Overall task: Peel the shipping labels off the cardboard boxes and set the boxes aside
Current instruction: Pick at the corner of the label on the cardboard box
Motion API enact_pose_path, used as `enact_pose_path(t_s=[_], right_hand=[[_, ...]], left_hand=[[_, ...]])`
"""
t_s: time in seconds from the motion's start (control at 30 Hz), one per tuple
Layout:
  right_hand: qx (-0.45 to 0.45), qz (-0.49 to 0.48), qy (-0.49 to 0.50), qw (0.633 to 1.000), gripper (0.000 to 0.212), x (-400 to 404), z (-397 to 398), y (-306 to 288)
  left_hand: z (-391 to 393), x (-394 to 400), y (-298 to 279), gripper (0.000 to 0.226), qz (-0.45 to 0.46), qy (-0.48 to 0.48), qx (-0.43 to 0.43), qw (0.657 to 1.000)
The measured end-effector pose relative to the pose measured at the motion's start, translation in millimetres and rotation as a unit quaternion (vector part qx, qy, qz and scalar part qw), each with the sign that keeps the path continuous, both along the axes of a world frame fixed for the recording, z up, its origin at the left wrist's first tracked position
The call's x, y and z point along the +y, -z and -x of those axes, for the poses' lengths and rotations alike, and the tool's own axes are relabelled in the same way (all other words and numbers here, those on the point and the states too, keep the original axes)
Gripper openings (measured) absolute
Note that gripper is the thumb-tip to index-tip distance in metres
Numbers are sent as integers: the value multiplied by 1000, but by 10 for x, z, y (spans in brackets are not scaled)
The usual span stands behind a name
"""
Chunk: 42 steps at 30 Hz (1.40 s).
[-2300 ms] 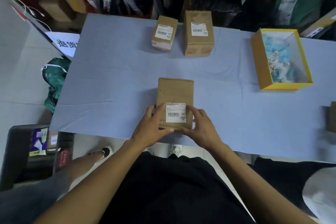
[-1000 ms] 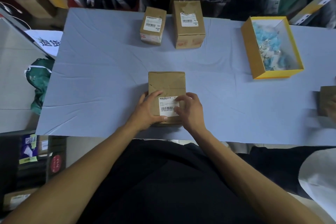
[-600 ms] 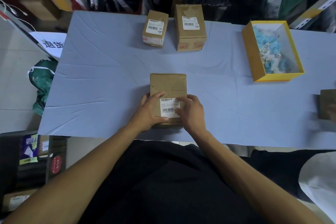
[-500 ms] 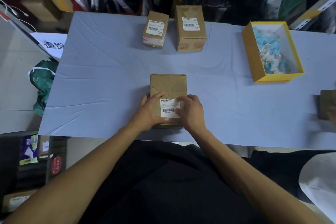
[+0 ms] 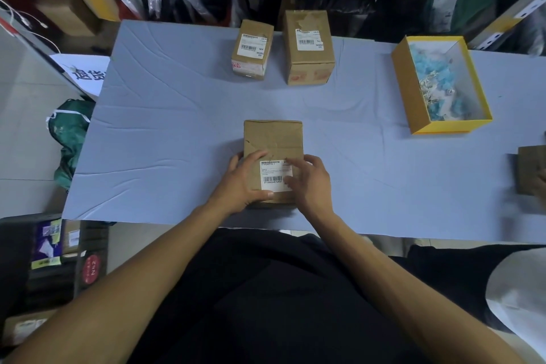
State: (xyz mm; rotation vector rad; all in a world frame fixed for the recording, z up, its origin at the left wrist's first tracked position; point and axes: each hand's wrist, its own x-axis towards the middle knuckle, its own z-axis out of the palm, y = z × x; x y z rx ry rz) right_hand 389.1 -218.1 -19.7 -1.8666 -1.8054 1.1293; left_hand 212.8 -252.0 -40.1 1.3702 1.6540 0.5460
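I am bracing the nearest cardboard box [image 5: 273, 145] with my left hand [image 5: 242, 183], which is wrapped around its left side with the thumb lying along the near edge, so the box is not sliding on the blue-grey table cover [image 5: 165, 133] while I work. My right hand [image 5: 307, 183] is resting on the right edge of the shipping label [image 5: 273, 176], fingers curled loosely and picking at that edge; it is not gripping anything yet, and I cannot tell whether a corner is lifting. The box is sitting near the front edge of the table, directly before me, label facing up. Two more labelled boxes, a small one [image 5: 252, 49] and a taller one [image 5: 308, 47], are waiting side by side at the far edge, well apart from my hands. An open yellow box [image 5: 413, 106] of crumpled scraps is lying off to my right, likely where peeled labels are going. Compared with a couple of seconds ago, my right hand has moved off the box's side onto the label face, and my left is keeping the same clamp.
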Motion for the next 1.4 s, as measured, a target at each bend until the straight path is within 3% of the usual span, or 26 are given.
enact_pose_path(t_s=[0.27, 0.47, 0.67, 0.93, 1.1, 1.23, 1.4], right_hand=[[68, 7, 70, 995, 25, 56, 39, -9], [52, 11, 138, 989, 6, 167, 119, -3], [23, 17, 135, 990, 5, 234, 159, 46], [145, 52, 189, 970, 7, 193, 6, 79], [122, 14, 114, 986, 10, 146, 30, 104], [114, 38, 147, 982, 2, 198, 107, 118], [164, 74, 153, 972, 10, 211, 88, 141]], left_hand=[[6, -10, -16, 94, 1, -2, -7, 1000], [19, -5, 3, 94, 7, -2, -11, 1000], [28, 5, 15, 95, 2, 1, -8, 1000], [23, -9, 21, 95, -3, -2, -12, 1000], [12, -4, 17, 94, -6, -1, -10, 1000], [16, -15, 15, 96, -5, 2, -3, 1000], [35, -19, -11, 96, 0, -1, -7, 1000]])
